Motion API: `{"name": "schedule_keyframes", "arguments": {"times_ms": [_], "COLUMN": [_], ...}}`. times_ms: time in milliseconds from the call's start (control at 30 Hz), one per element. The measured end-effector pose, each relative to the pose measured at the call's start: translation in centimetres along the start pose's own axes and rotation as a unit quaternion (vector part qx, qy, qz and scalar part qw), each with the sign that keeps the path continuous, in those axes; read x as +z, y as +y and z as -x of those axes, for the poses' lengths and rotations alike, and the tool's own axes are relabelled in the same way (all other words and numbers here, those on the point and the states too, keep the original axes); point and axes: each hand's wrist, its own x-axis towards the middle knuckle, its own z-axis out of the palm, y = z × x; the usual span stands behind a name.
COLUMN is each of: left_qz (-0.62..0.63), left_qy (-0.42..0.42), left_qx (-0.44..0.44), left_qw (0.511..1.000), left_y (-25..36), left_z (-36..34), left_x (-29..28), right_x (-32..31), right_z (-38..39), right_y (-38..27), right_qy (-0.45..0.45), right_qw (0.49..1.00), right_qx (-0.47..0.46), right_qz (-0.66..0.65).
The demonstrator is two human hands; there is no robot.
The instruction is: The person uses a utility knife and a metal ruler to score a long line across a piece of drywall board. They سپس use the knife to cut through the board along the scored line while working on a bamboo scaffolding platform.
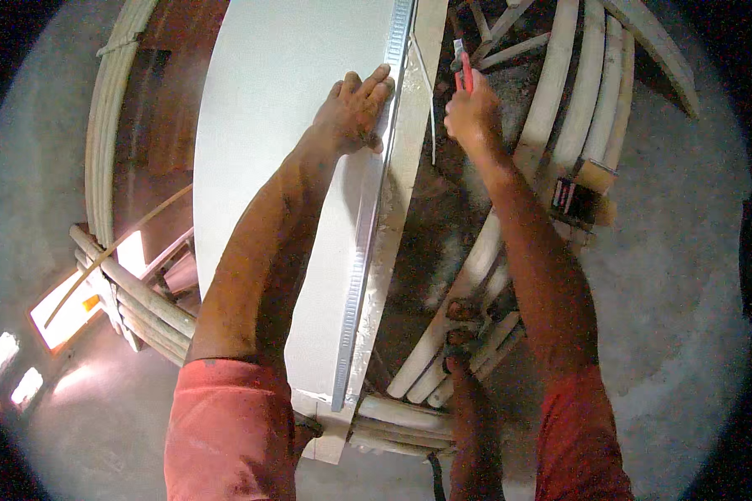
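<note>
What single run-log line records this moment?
left hand: flat on white board, beside metal straightedge | right hand: gripping red utility knife | below: wooden poles

Matt white board (267, 125), ribbed shiny metal straightedge (368, 225), rough wooden poles (551, 100).

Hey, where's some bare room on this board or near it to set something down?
The white board is bare left of the left hand, out to its curved edge. The metal straightedge takes its right edge under that hand. Right of it, poles crowd around the right hand and its red cutter. The grey floor at far right is bare.
</note>
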Motion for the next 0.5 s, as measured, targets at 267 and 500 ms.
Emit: {"name": "schedule_keyframes", "arguments": {"times_ms": [267, 500], "left_qz": [0.013, 0.026], "left_qy": [-0.007, -0.028], "left_qx": [0.032, 0.031], "left_qw": [0.999, 0.999], "left_y": [-0.7, -1.2], "left_z": [-0.2, -0.3], "left_x": [0.1, 0.3], "right_x": [4.3, 4.9], "right_z": [-7.7, -10.3], "right_y": [-2.6, -1.7], "right_qy": [0.092, 0.076], "right_qw": [0.970, 0.951], "right_qx": [-0.150, -0.189], "right_qz": [0.170, 0.231]}}
